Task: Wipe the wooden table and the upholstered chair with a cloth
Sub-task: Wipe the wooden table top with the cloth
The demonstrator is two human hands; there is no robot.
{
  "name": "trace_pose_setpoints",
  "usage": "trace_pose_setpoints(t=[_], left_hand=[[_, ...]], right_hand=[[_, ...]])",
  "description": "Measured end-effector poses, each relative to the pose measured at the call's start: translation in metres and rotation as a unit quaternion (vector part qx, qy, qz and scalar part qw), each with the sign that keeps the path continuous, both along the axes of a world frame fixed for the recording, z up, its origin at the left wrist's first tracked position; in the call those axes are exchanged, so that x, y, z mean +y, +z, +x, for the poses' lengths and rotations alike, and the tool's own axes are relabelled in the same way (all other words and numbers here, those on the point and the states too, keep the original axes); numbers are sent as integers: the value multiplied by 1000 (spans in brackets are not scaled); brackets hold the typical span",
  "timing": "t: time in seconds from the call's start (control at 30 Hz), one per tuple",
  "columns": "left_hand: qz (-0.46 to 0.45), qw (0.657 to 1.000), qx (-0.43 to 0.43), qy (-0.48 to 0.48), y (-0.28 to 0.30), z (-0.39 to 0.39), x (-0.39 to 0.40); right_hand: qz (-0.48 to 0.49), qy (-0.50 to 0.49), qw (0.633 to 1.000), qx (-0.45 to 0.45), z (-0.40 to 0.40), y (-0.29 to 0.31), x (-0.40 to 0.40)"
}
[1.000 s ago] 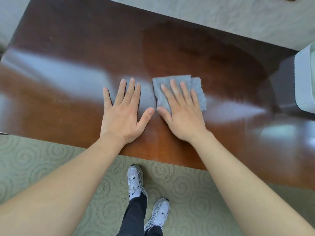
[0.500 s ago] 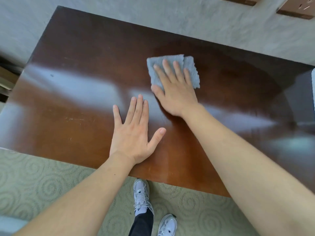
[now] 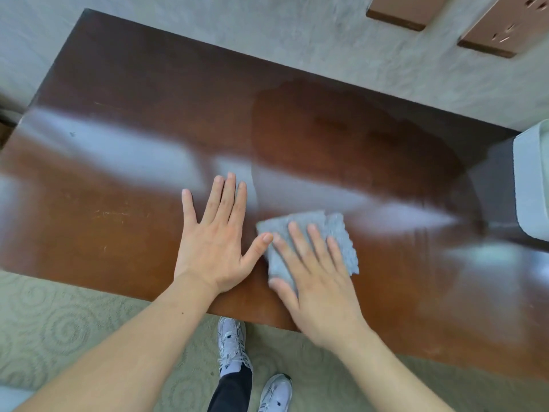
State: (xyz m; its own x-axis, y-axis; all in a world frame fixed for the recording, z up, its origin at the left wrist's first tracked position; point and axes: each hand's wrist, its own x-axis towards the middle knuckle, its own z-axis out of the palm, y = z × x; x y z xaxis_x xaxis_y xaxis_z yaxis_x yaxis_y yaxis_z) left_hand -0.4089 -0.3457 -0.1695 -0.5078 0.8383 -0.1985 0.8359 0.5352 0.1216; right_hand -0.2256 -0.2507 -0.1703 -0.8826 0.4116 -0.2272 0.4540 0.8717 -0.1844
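A glossy dark wooden table (image 3: 124, 185) fills most of the head view, with a darker damp patch toward its back right. A folded grey cloth (image 3: 335, 233) lies flat near the table's front edge. My right hand (image 3: 315, 281) presses flat on the cloth, fingers spread and a little blurred. Just left of it, my left hand (image 3: 218, 245) rests flat on the bare wood with fingers apart, its thumb touching the cloth's left edge. No upholstered chair is in view.
A white container (image 3: 531, 185) stands on the table at the right edge. Two brown wall plates (image 3: 487, 28) sit on the grey wall behind the table. Patterned green carpet (image 3: 65, 328) and my white shoes (image 3: 233, 340) lie below the front edge.
My right hand has pulled the cloth back from the table's middle to its front edge, right of my left hand. The left hand stays flat in about the same place.
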Motion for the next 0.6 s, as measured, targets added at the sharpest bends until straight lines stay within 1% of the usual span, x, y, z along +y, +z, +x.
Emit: trace_pose_setpoints(t=[0.1, 0.2, 0.3, 0.4, 0.5, 0.6], left_hand=[[-1, 1000, 3, 3, 0, 0, 0], [5, 1000, 2, 14, -1, 0, 0], [13, 1000, 3, 16, -2, 0, 0], [16, 1000, 5, 16, -3, -1, 0], [13, 1000, 6, 14, -2, 0, 0], [9, 1000, 7, 13, -1, 0, 0]], right_hand=[[14, -64, 998, 5, -38, -2, 49], [12, -105, 994, 6, -70, -3, 107], [30, -160, 987, -2, -74, -3, 167], [29, -259, 965, -15, -56, 0, 221], [19, -329, 943, -34, -41, 1, 247], [25, -354, 935, -31, -43, -2, 241]])
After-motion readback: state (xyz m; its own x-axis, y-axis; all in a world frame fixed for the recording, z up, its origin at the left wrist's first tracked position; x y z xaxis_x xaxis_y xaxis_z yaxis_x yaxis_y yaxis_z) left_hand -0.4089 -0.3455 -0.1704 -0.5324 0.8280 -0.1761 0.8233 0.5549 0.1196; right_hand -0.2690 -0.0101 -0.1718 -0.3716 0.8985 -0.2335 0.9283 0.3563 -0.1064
